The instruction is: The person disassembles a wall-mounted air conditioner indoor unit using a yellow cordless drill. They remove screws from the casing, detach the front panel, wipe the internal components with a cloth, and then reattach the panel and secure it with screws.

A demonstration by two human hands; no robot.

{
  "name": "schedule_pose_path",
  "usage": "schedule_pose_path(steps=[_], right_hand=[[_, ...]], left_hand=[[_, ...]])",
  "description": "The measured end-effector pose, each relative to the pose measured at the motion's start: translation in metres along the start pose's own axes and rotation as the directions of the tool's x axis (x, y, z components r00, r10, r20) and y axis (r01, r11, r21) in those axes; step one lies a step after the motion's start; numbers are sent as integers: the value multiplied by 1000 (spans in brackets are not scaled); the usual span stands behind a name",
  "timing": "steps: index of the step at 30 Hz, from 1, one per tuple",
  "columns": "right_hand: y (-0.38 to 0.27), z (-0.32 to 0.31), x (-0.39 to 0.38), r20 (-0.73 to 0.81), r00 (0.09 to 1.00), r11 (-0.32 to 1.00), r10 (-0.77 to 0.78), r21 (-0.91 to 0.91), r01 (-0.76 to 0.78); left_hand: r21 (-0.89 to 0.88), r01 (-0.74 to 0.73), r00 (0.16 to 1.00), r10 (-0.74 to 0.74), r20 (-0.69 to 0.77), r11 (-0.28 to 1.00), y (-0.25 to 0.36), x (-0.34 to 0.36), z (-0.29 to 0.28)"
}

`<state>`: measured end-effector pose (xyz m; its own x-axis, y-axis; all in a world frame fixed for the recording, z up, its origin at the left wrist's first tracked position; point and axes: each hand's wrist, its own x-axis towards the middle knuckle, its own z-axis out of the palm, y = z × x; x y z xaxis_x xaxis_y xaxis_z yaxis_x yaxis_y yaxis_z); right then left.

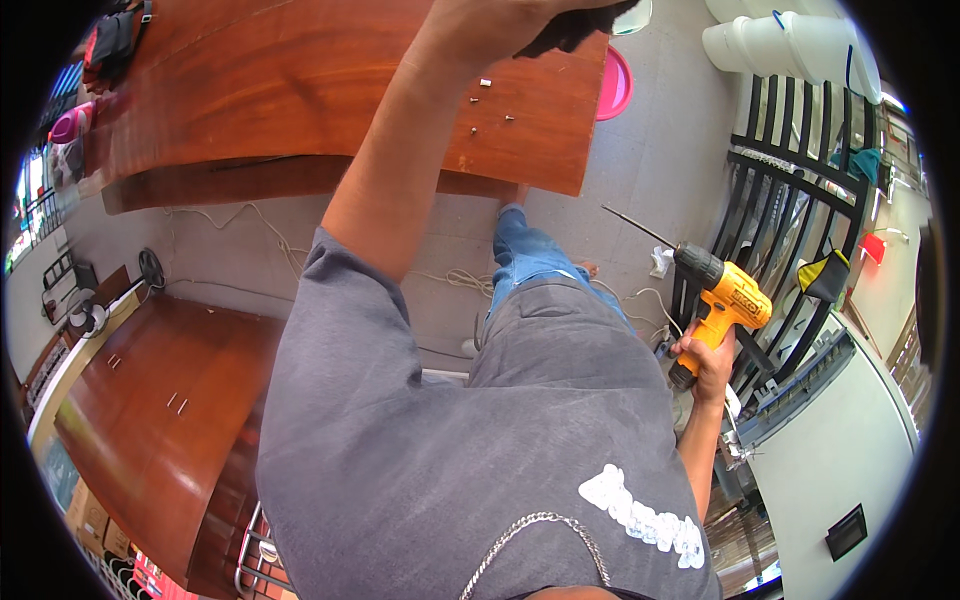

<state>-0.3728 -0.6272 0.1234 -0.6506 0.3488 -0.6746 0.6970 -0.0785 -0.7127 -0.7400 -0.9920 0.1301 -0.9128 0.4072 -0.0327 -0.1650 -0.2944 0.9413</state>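
My right hand (708, 362) is wrapped round the handle of a yellow and black cordless drill (738, 298). A long thin bit (638, 226) points from its chuck up and left, toward the table corner. My left arm reaches over the reddish-brown wooden table (270, 90), and my left hand (485, 28) is partly cut off by the upper edge. A dark, crumpled, cloth-like thing (572, 32) hangs at that hand; its fingertips are out of sight. Several small screws (510, 119) and a small pale piece (486, 82) lie on the tabletop below the left hand.
A black slatted metal rack (790, 165) stands at the right, with white buckets (790, 48) beyond it. A pink basin (615, 85) is past the table's right end. Cables (462, 280) trail over the floor. At the left is a brown wooden cabinet (160, 420).
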Motion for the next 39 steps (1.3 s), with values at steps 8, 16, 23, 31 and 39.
schedule_pose_path(steps=[8, 16, 23, 31, 39], right_hand=[[8, -4, -1, -2, 1000, 999, 29, -15, -29], [13, -7, 0, 6, 999, 999, 46, -6, -46], [18, -10, 3, 18, 999, 999, 47, -4, -47], [16, -10, 5, 9, 999, 999, 44, 5, -44], [6, -3, 8, -7, 999, 999, 42, -12, -42]], left_hand=[[88, -21, 1000, 19, 20, 996, -14, 7, -8], [192, -13, 972, 57, -226, 981, -9, -2, -62], [85, 35, 959, -10, -285, 996, -39, -31, -88], [179, 291, 836, -158, -526, 940, -137, -94, -133], [-327, 181, 628, -365, -687, 927, -232, -162, -166]])
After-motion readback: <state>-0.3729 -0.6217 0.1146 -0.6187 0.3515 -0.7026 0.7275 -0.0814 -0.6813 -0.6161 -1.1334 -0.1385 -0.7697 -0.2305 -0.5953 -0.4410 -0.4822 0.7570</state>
